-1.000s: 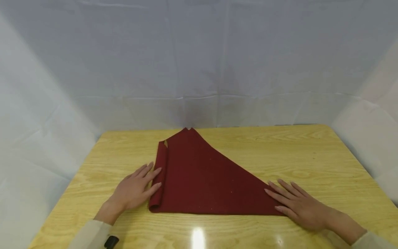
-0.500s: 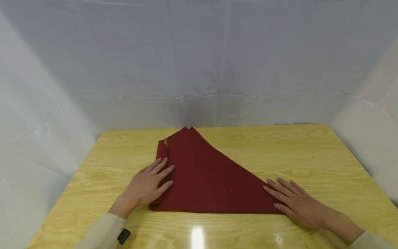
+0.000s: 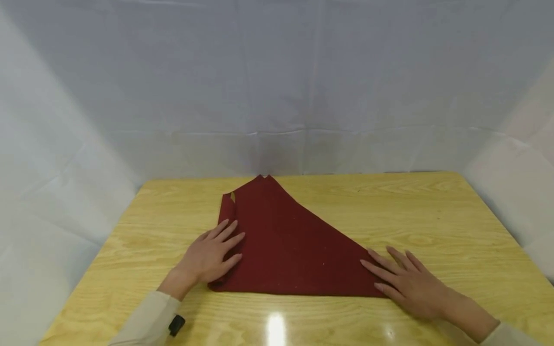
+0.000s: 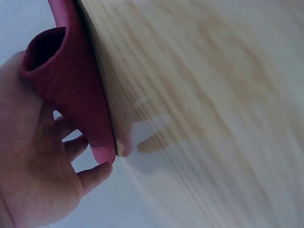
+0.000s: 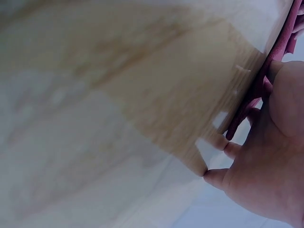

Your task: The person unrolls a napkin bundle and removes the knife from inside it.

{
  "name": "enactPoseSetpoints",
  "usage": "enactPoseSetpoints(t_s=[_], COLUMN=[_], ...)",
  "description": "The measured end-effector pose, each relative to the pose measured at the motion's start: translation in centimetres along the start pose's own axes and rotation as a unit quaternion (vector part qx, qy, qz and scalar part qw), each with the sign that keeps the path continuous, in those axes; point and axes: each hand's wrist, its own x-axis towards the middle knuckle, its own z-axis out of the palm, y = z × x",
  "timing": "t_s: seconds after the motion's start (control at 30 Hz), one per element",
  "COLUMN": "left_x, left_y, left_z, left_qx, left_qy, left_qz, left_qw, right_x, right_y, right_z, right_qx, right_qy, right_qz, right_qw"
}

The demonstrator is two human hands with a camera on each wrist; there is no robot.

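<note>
A dark red cloth lies on the table, with a pointed top, a slanting right edge and its left side rolled over into a tube. My left hand rests across this roll, fingers spread with their tips on the cloth beyond it. In the left wrist view the roll's hollow end faces the camera, by the thumb side of the palm. Over at the lower right corner my right hand rests with spread fingers, some tips on the cloth and others on the wood. Neither hand pinches the cloth.
The light wooden table has a glossy top with a bright reflection near its front. White sheeting hangs behind it and along both sides. A black strap piece sits at the left sleeve.
My left hand has moved right, from the roll's outer side to over it, fingertips now past the roll. The right hand has shifted slightly left. The cloth's shape is about the same.
</note>
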Motion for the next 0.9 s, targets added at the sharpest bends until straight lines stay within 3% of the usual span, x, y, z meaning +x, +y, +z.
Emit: enactPoseSetpoints(t_s=[0.53,0.9], left_x=[-1.4,-3.2], left_y=[-1.6,-3.8], left_z=[-0.4,-0.5], left_qx=[-0.006,-0.022], left_qy=[0.006,0.007], left_qz=[-0.013,-0.035], left_qw=[0.9999,0.9991], right_x=[0.0,0.0], right_y=[0.0,0.1], right_z=[0.2,0.2], right_qx=[0.022,0.039], right_qy=[-0.009,-0.015], right_qz=[0.0,-0.001], right_qw=[1.0,0.999])
